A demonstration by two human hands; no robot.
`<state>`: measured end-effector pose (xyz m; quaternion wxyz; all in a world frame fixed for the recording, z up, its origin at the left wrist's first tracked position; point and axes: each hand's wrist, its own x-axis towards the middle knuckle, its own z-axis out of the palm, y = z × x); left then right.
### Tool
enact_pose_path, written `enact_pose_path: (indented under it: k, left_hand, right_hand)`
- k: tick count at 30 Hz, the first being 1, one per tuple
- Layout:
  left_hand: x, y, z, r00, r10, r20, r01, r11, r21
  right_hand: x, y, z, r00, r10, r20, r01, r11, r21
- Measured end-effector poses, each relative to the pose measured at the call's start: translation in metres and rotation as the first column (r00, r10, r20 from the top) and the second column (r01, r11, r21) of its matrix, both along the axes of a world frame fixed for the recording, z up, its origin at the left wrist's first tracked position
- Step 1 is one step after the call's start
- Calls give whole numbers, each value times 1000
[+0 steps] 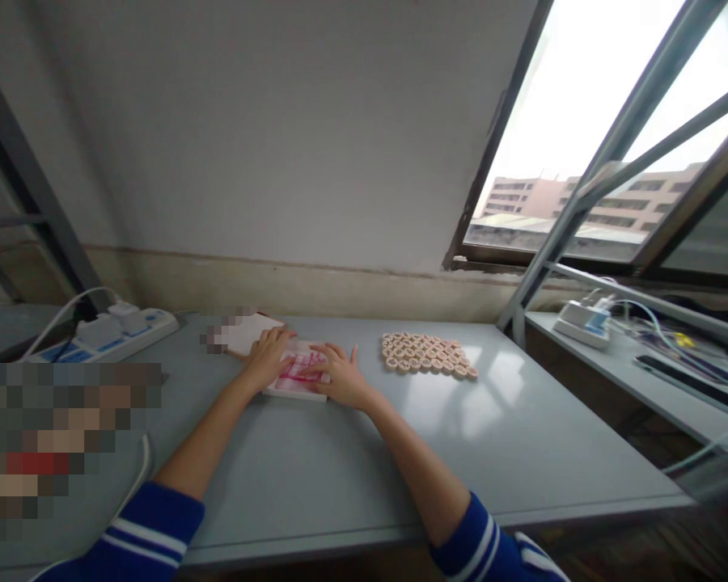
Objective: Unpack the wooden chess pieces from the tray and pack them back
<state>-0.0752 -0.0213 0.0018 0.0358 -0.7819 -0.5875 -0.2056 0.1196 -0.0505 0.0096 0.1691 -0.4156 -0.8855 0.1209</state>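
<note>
As the head view showed it, one pink-patterned box [292, 378] sat just left of centre in the frame, on the grey desk [315, 469]. Both hands lay unclenched with fingers extended: left hand [265, 357] at its left side, right hand [347, 381] across its top. I judged the box light and stiff-walled, its top perhaps slick; the two side walls seemed the best hold. Counts: one box; one pale flat piece [248, 330] to its upper left, partly pixelated; two power strips [154, 325], far left and far right; round discs [428, 353] right of centre, roughly thirty, too small for me to tally exactly.
</note>
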Motion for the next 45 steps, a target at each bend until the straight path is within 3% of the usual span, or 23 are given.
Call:
enact_pose_path:
  k: [4,7,9,12,15,19,23,33,37,41,45]
  left_hand:
    - [-5,8,-9,989,-97,114,108,989,-98]
    - [-3,7,-8,967,-142,211,171,977,-124]
    - [0,6,-7,947,-163,278,210,966,-148]
    - [7,5,-7,908,-189,375,269,947,-176]
    - [16,3,-9,861,-218,460,323,933,-162]
    - [27,0,-7,814,-214,540,354,920,-169]
    - [31,-4,-4,807,-202,555,356,916,-184]
    - [30,-7,-2,756,-115,644,385,874,-296]
    - [31,-7,-1,749,-124,651,399,869,-294]
    - [33,-7,0,758,-125,640,390,873,-292]
    - [35,-6,-1,782,-188,594,387,894,-225]
  right_hand:
    - [-1,3,0,1000,-13,-21,14,999,42]
    - [10,7,13,993,-65,-95,75,991,112]
    - [30,12,26,977,-175,-125,197,961,197]
    - [72,17,43,907,-422,-20,405,855,323]
    - [110,19,49,839,-529,128,495,840,223]
    - [128,18,45,824,-524,216,533,846,20]
    - [123,19,40,839,-487,243,505,863,-14]
    - [111,16,38,817,-482,315,472,874,114]
    - [106,15,46,864,-452,222,435,892,121]
    - [81,13,50,965,-262,-3,260,958,117]
    - [35,3,35,999,-30,35,23,986,167]
